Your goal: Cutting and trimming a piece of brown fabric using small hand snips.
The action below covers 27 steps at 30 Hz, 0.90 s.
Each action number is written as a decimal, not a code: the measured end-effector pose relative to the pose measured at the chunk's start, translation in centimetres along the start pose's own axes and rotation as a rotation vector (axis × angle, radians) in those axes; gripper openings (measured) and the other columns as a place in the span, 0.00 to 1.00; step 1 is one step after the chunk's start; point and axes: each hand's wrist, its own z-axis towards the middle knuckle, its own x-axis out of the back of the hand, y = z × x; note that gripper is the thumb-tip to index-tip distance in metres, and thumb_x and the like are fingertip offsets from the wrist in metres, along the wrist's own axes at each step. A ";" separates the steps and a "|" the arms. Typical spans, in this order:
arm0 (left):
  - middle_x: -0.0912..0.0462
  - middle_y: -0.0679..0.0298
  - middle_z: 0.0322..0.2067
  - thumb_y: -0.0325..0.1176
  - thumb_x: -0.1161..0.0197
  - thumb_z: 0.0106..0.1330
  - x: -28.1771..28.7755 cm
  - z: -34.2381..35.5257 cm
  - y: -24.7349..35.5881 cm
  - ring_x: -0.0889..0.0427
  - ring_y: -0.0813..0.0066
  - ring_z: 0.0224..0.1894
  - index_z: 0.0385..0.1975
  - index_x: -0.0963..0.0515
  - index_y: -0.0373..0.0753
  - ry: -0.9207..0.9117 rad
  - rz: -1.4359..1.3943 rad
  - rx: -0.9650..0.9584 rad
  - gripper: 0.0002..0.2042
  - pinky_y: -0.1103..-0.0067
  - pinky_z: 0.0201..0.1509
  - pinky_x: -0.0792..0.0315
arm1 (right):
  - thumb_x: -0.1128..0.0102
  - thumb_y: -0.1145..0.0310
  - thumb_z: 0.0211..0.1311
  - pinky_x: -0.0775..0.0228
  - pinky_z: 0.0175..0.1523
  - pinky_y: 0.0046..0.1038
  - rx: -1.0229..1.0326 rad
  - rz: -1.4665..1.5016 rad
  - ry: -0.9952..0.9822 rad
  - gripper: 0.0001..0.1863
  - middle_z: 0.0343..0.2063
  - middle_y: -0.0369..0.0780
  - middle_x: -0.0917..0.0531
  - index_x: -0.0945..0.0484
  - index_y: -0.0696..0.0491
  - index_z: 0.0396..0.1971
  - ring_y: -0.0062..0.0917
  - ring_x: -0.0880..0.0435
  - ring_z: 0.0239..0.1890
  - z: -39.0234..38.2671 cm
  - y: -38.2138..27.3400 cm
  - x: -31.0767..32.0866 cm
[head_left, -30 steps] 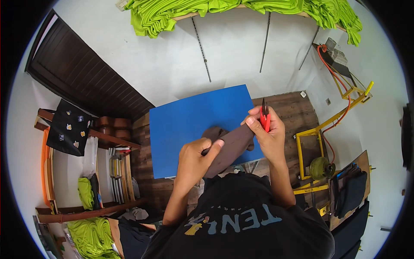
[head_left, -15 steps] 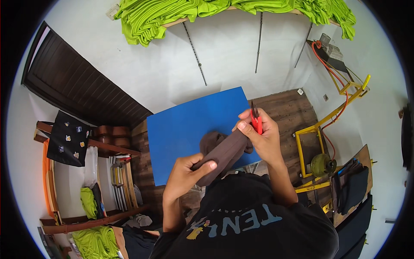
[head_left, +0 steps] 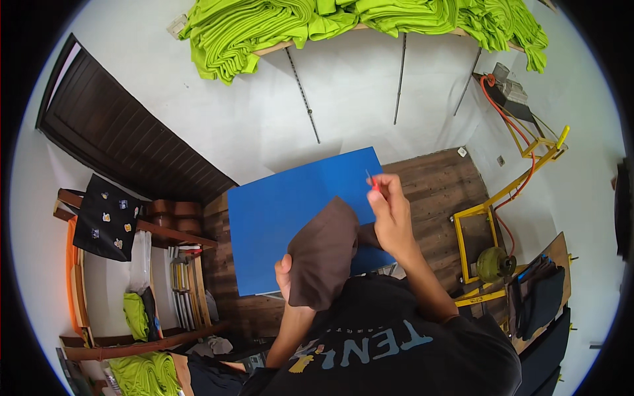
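Note:
A dark brown piece of cloth [head_left: 325, 254] hangs spread out in front of my chest, over the near part of the blue tabletop [head_left: 271, 211]. My left hand [head_left: 284, 280] is closed on its left edge, the thumb in sight and the other fingers hidden behind the fabric. Red-handled thread snips [head_left: 375, 185] are gripped in my right hand [head_left: 395, 221], raised above the table's right side with the thin blade pointing up and away. The snips are apart from the cloth. Another fold of brown fabric shows below my right wrist.
Bright green folded garments [head_left: 396, 16] fill a shelf on the far wall. A yellow metal frame [head_left: 475, 204] with an orange hose stands at right, near dark folded cloths [head_left: 541, 297]. Wooden shelves [head_left: 145, 346] and a hanging black bag [head_left: 105, 218] are at left, below a dark door [head_left: 132, 125].
My right hand has let go of the cloth and moved up with the snips. The cloth, stretched between both hands before, now hangs from my left hand, which has shifted slightly lower.

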 end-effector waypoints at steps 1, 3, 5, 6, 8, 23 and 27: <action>0.33 0.49 0.65 0.47 0.35 0.62 -0.2 0.1 -0.1 0.32 0.54 0.66 0.67 0.40 0.30 -0.015 -0.027 -0.002 0.39 0.61 0.72 0.39 | 0.40 0.63 0.68 0.32 0.34 0.28 -0.004 0.038 -0.022 0.17 0.25 0.42 0.22 0.30 0.59 0.46 0.25 0.24 0.26 -0.6 0.0 0.3; 0.32 0.48 0.65 0.47 0.35 0.60 -0.5 0.1 -0.3 0.31 0.53 0.66 0.67 0.40 0.30 -0.041 -0.083 -0.004 0.39 0.60 0.71 0.38 | 0.42 0.62 0.69 0.31 0.34 0.31 0.079 0.013 -0.041 0.16 0.25 0.44 0.22 0.31 0.59 0.45 0.30 0.22 0.25 -1.7 -0.1 0.4; 0.31 0.48 0.63 0.46 0.34 0.57 -0.5 0.1 -0.4 0.30 0.51 0.65 0.66 0.38 0.30 -0.004 -0.145 -0.002 0.40 0.60 0.70 0.36 | 0.41 0.61 0.69 0.29 0.35 0.31 0.056 -0.004 -0.117 0.16 0.26 0.44 0.21 0.31 0.58 0.45 0.32 0.20 0.26 -2.9 -0.1 0.2; 0.30 0.48 0.63 0.45 0.34 0.56 -0.4 0.1 -0.3 0.29 0.51 0.64 0.66 0.38 0.29 -0.014 -0.217 0.017 0.40 0.60 0.69 0.35 | 0.41 0.61 0.69 0.28 0.35 0.32 0.049 -0.006 -0.156 0.17 0.26 0.44 0.21 0.31 0.58 0.45 0.34 0.20 0.26 -3.3 -0.1 0.0; 0.29 0.47 0.61 0.44 0.34 0.53 -0.3 0.3 0.0 0.28 0.51 0.62 0.64 0.37 0.29 -0.022 -0.238 0.060 0.39 0.60 0.68 0.33 | 0.40 0.60 0.68 0.26 0.36 0.33 0.084 -0.048 -0.176 0.18 0.27 0.46 0.19 0.30 0.59 0.45 0.36 0.17 0.28 -3.8 -0.1 -0.4; 0.25 0.47 0.57 0.45 0.36 0.50 -1.0 0.1 -1.1 0.24 0.50 0.57 0.61 0.33 0.30 -0.002 -0.107 0.145 0.38 0.59 0.63 0.29 | 0.36 0.68 0.64 0.25 0.33 0.30 0.041 -0.050 -0.062 0.13 0.24 0.46 0.19 0.29 0.59 0.39 0.32 0.17 0.25 -5.1 0.1 0.5; 0.27 0.47 0.59 0.43 0.35 0.51 -0.7 -0.3 -1.5 0.24 0.50 0.58 0.63 0.35 0.29 -0.020 -0.140 0.175 0.38 0.59 0.63 0.29 | 0.35 0.68 0.63 0.26 0.32 0.30 0.052 -0.065 -0.032 0.13 0.23 0.46 0.19 0.29 0.58 0.37 0.30 0.17 0.24 -5.7 0.3 0.9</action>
